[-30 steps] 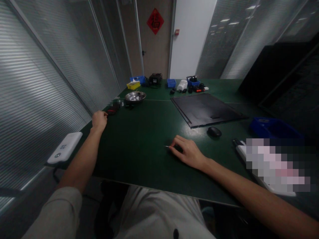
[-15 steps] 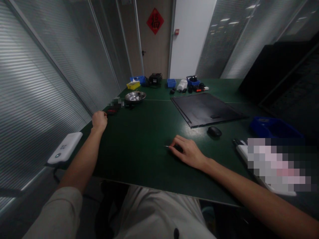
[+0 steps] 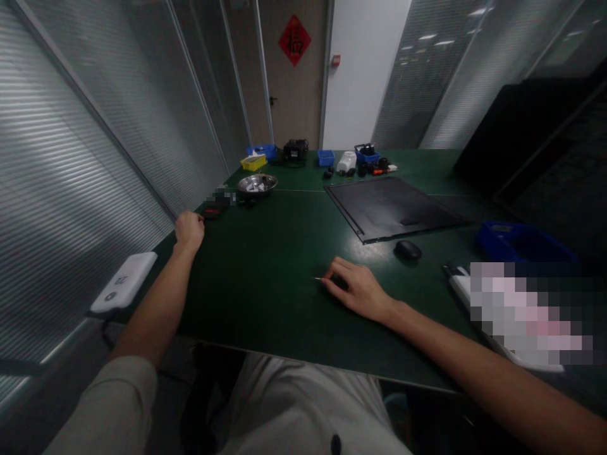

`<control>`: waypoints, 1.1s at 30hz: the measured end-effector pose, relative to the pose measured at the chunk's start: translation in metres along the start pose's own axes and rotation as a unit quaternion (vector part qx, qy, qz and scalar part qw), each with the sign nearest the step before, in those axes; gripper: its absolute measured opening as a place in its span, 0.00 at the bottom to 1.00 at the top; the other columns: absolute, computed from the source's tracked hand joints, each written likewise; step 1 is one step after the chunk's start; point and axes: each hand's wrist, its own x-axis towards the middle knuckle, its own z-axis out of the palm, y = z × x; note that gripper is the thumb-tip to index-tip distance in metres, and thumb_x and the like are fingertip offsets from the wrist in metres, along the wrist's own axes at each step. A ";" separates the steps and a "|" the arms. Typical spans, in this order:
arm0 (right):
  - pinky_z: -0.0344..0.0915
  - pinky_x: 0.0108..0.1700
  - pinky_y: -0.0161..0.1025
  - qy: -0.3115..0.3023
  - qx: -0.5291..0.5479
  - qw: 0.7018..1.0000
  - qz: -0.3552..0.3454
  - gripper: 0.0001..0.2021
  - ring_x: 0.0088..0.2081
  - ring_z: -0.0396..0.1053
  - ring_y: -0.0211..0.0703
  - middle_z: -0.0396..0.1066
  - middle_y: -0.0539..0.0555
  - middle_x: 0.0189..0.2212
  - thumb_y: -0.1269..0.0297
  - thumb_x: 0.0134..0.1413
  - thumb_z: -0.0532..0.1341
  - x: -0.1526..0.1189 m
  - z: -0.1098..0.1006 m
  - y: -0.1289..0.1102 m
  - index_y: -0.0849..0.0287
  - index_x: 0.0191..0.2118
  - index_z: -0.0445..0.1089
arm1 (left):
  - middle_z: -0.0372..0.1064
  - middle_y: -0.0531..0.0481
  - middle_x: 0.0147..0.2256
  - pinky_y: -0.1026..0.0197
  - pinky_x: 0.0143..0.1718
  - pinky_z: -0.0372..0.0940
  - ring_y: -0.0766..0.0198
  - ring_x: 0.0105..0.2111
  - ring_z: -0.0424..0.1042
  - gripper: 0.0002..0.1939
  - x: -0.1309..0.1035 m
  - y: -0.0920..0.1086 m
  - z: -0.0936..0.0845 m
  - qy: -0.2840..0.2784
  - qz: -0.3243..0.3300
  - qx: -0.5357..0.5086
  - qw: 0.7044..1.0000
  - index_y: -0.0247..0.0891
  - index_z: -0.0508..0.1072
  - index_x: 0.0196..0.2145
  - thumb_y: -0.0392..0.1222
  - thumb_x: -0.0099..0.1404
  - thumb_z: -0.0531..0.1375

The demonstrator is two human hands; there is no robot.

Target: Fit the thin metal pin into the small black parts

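Note:
My right hand (image 3: 355, 289) rests on the green table at centre right, fingers curled and pinched together. Out of its fingertips pokes the thin, bright metal tip (image 3: 317, 279) of a small tool; the rest is hidden in the hand, so its kind is unclear. My left hand (image 3: 190, 230) is closed at the table's left edge. Right beside its fingertips lies a dark flat object with a red patch (image 3: 215, 211); I cannot make out whether the fingers grip it. Beyond that is a metal bowl (image 3: 257, 184) with small white pieces inside.
A black mat (image 3: 393, 205) lies at right, a black computer mouse (image 3: 408, 250) before it. A blue bin (image 3: 521, 243) stands at far right. A white device (image 3: 124, 282) sits at the left edge. Along the back are a yellow tray (image 3: 254, 163) and a blue basket (image 3: 326, 158).

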 end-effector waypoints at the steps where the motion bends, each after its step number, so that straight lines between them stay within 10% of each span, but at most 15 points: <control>1: 0.59 0.34 0.37 0.000 0.000 1.000 0.001 0.08 0.31 0.67 0.38 0.69 0.51 0.38 0.59 0.71 0.58 0.000 0.000 0.000 0.56 0.41 0.69 | 0.75 0.34 0.50 0.50 0.56 0.66 0.47 0.51 0.73 0.16 0.000 0.000 0.000 0.002 0.002 0.002 1.000 0.32 0.82 0.48 0.36 0.70 0.56; 33: 0.61 0.35 0.38 -0.004 0.003 1.000 0.001 0.07 0.31 0.67 0.39 0.70 0.51 0.38 0.59 0.71 0.58 0.000 0.000 0.001 0.55 0.42 0.70 | 0.77 0.36 0.45 0.48 0.54 0.67 0.46 0.49 0.73 0.13 0.001 0.001 -0.008 -0.012 -0.036 -0.041 0.998 0.34 0.81 0.44 0.36 0.69 0.57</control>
